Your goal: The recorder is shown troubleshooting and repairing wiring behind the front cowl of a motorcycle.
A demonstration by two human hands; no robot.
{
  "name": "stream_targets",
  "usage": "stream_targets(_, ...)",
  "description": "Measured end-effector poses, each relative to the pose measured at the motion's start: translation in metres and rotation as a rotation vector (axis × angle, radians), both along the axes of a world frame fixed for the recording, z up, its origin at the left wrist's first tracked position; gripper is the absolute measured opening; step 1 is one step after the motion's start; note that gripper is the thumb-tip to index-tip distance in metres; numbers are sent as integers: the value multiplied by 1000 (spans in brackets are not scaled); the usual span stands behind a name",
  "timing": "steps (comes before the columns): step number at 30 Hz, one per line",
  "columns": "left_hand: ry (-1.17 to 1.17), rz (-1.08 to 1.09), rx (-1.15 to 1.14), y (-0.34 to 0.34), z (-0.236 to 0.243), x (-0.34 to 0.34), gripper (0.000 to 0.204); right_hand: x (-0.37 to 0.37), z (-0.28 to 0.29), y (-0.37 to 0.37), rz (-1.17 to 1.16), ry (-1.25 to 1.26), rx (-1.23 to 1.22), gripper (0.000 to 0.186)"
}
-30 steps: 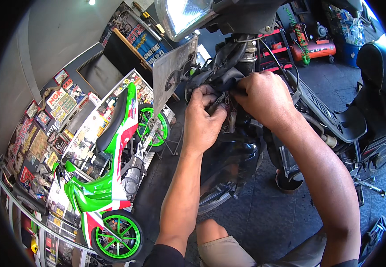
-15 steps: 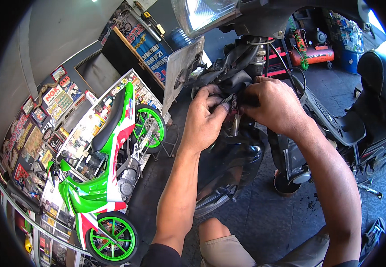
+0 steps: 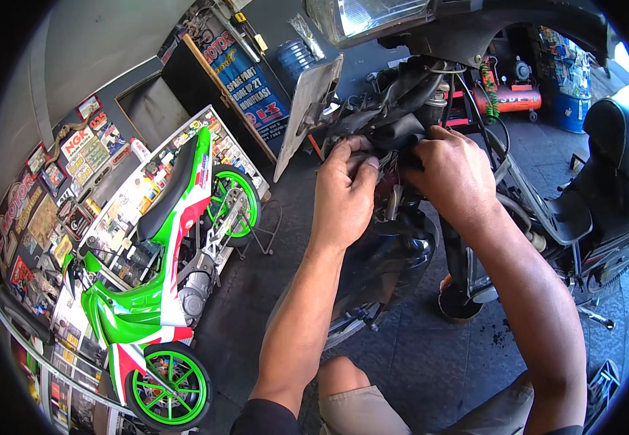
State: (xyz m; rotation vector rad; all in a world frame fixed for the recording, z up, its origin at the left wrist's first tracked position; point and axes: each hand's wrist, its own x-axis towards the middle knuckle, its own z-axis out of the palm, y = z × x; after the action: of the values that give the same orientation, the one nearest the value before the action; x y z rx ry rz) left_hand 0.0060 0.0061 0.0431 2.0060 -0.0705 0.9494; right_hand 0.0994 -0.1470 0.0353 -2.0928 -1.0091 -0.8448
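Clearly close work: the left hand (image 3: 345, 192) pinches a wire bundle (image 3: 388, 164) at the front of a partly stripped black motorbike, below its headlight (image 3: 376, 16). The right hand (image 3: 459, 170) is curled just beside it, fingertips tucked from sight; from here I cannot tell what they grip. Dark loose covering (image 3: 398, 132) crowds the spot from above; the right hand blocks the far side. A flat plate (image 3: 307, 116) juts up left of the hands. Under them, a glossy black fender (image 3: 390, 264). On the floor, near the right forearm, a round pan (image 3: 459, 308). Farther right, a black seat (image 3: 622, 127); behind, a red compressor (image 3: 510, 99) and blue drum (image 3: 572, 110). Well left, a green motorbike (image 3: 137, 308).
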Motion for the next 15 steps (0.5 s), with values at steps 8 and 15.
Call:
stream_targets(8, -40, -106, -333, -15, -1, 6, 23, 0, 3, -6, -23, 12, -74, 26)
stream_targets(15, -106, 0, -372, -25, -4, 12, 21, 1, 7, -12, 76, 127, -55, 28)
